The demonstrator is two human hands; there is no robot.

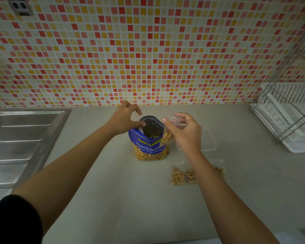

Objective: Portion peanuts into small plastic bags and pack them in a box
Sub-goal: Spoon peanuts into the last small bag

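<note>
A blue bag of salted peanuts [151, 148] stands open in the middle of the grey counter. My left hand [125, 118] is at its mouth, thumb on the left rim and fingers curved over the opening. My right hand [185, 132] pinches a small clear plastic bag [167, 136], partly filled with peanuts, just right of the big bag. A clear plastic box [209, 141] sits behind my right hand. Three small filled bags [178, 176] lie on the counter in front of the box, one partly hidden by my right forearm.
A steel sink drainboard [25, 143] fills the left side. A white dish rack [289, 117] with a wire frame stands at the right. A mosaic tile wall rises behind the counter.
</note>
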